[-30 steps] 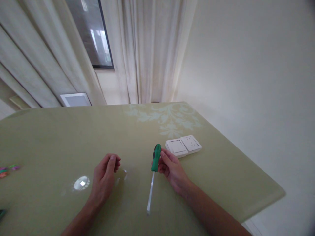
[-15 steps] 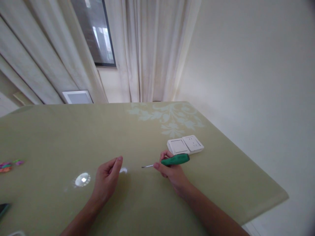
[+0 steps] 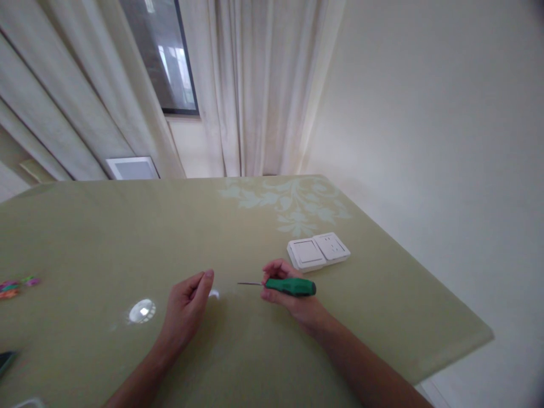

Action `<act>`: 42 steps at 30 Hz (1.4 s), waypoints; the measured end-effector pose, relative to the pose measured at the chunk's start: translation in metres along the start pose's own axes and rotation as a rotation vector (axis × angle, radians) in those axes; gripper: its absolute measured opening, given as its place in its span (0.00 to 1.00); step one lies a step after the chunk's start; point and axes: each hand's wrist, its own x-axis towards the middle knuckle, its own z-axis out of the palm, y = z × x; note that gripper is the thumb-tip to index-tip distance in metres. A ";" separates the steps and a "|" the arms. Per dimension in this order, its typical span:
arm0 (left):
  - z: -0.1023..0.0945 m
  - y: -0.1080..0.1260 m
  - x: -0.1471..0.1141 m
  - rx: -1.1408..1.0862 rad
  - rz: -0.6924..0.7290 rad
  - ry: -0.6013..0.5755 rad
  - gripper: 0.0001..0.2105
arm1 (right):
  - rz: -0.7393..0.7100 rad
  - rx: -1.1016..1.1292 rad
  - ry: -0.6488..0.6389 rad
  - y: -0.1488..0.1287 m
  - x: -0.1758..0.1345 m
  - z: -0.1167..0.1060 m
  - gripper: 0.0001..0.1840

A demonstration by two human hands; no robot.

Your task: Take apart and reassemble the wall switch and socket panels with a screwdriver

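Observation:
In my right hand (image 3: 287, 294) is a screwdriver (image 3: 293, 286) with a green handle and a thin metal shaft. Thumb and fingers hold the handle's front end, and the shaft points left toward my other hand. My left hand (image 3: 189, 303) is closed above the table, thumb pressed against the curled fingers. What it may hold is hidden. Just beyond my right hand lies a white wall plate (image 3: 308, 254) with a switch half and a socket half (image 3: 332, 247).
The table (image 3: 140, 238) has a pale green cover with a leaf pattern (image 3: 297, 198). Small colourful pieces (image 3: 17, 287) lie at the left edge, a dark object (image 3: 5, 360) below them. Curtains (image 3: 259, 85) hang behind; a wall (image 3: 437, 141) rises on the right.
My right hand has shifted slightly left and turned the screwdriver, so its handle sits lower and its shaft lies nearly level. My left hand stays almost where it was.

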 end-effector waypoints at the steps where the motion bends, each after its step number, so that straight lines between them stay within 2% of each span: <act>1: 0.000 0.000 0.000 0.000 0.001 -0.002 0.23 | 0.012 0.013 -0.020 -0.001 0.000 0.001 0.26; 11: 0.002 -0.007 -0.002 0.048 0.072 -0.035 0.24 | 0.079 0.153 -0.070 -0.003 -0.003 0.004 0.32; 14: 0.002 -0.003 -0.005 0.114 0.220 -0.078 0.22 | 0.103 0.181 -0.084 -0.002 -0.002 0.004 0.31; 18: 0.005 0.000 -0.008 0.168 0.441 -0.243 0.11 | 0.091 0.194 -0.156 -0.004 -0.004 0.005 0.25; 21: 0.009 -0.002 -0.007 0.175 0.550 -0.330 0.15 | 0.064 0.215 -0.176 -0.005 -0.005 0.006 0.22; 24: 0.010 -0.007 -0.005 0.169 0.600 -0.316 0.18 | 0.054 0.228 -0.146 -0.003 -0.003 0.007 0.24; 32: 0.009 -0.010 -0.005 0.164 0.637 -0.266 0.13 | 0.055 0.194 0.026 -0.002 0.003 0.003 0.24; 39: 0.007 -0.004 -0.006 0.150 0.647 -0.217 0.09 | 0.140 0.324 0.083 -0.004 0.004 0.001 0.29; 42: 0.006 -0.003 -0.005 0.146 0.648 -0.208 0.07 | 0.129 0.367 0.111 -0.004 0.006 0.000 0.28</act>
